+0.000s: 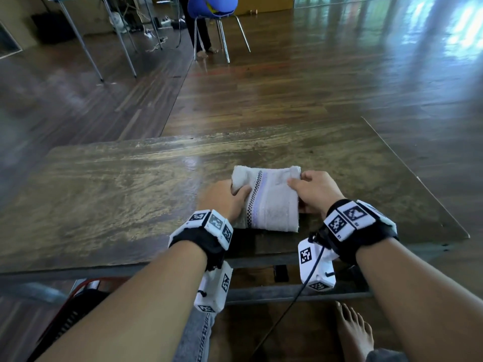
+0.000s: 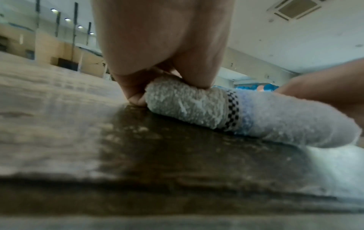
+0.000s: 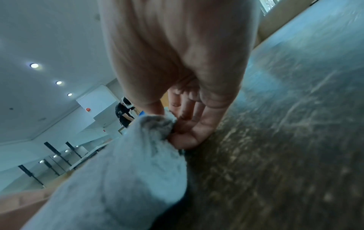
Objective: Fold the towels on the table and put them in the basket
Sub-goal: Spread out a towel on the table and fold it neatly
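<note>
A folded white towel (image 1: 266,198) with a checkered stripe lies on the worn wooden table (image 1: 117,194), toward its near edge at about 5 o'clock of the tabletop. The left hand (image 1: 226,198) grips the towel's 9 o'clock side with the thumb on top, and the right hand (image 1: 315,192) pinches its 3 o'clock side, thumb pressed on the cloth. Both wrists carry marker-covered bands, and at 12 o'clock across the wood floor stands a blue chair (image 1: 213,7).
</note>
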`<state>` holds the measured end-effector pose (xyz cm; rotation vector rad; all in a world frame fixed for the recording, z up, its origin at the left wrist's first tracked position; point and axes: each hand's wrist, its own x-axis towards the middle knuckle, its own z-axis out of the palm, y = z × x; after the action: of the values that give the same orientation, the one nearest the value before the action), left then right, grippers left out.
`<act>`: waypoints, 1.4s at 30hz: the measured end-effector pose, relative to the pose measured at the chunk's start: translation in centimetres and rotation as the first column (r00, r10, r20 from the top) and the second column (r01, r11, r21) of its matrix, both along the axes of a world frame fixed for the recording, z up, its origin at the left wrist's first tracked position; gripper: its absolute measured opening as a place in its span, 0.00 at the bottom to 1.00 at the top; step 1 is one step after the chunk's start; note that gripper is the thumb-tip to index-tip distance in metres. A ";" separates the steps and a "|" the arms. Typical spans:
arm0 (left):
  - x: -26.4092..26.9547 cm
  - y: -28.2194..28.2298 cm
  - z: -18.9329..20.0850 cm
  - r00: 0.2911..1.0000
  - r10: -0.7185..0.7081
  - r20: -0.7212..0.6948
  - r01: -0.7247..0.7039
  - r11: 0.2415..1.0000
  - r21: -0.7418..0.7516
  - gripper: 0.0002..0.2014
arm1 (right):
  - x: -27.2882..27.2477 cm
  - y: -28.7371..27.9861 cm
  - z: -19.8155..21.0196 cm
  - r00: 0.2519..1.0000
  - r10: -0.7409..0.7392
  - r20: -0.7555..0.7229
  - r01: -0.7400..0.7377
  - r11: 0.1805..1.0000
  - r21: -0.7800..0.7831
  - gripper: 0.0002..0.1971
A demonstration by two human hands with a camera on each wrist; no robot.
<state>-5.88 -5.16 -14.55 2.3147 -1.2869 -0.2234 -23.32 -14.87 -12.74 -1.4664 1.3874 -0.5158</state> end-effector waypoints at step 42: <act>-2.3 1.3 -2.4 0.986 -0.164 -0.036 0.168 0.963 0.212 0.30 | 0.8 4.3 -3.2 0.808 0.256 -0.532 -0.458 0.840 -0.292 0.41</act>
<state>-8.15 -3.85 -17.00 2.3744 -1.5152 -0.4591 -22.57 -10.56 -15.90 -2.2706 1.3524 -0.1986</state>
